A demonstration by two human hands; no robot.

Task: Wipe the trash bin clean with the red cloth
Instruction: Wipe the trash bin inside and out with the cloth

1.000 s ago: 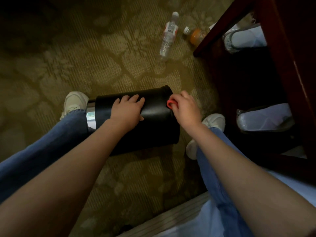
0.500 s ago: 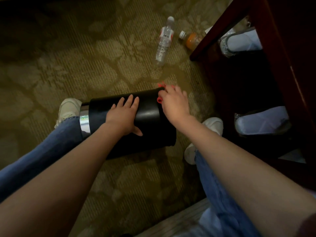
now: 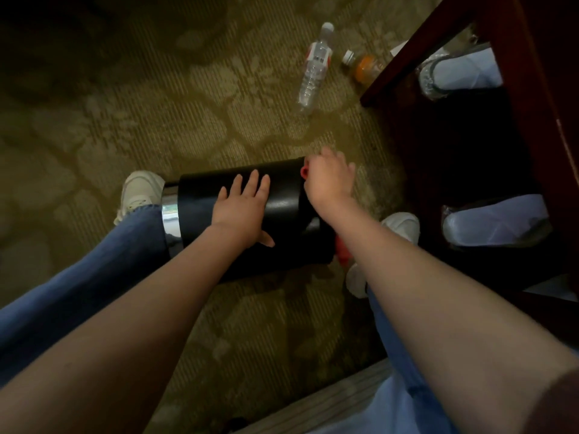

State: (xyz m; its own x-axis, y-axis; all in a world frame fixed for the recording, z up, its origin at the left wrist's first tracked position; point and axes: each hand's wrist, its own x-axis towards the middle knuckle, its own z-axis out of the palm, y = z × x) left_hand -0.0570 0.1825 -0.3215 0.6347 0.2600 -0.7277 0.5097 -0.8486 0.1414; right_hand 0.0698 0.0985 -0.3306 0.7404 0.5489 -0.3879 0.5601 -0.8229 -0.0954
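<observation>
You have open carpet [image 3: 125,120] to reach across beyond and to the left of the trash bin [image 3: 282,214]. On your right the dark wooden furniture [image 3: 532,73] stands near the bin's end, leaving only a narrow strip of carpet. Your left shoe [image 3: 141,189] and right shoe [image 3: 401,223] crowd its two ends, while a clear bottle [image 3: 313,70] and an orange bottle [image 3: 365,67] lie farther off.

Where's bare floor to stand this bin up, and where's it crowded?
Bare: the wide patterned carpet beyond the black cylindrical trash bin, left of the clear plastic water bottle; also the strip nearer you than the bin. Crowded: right of the bin, where the right hand holds the red cloth beside the white shoe and dark wooden furniture.
</observation>
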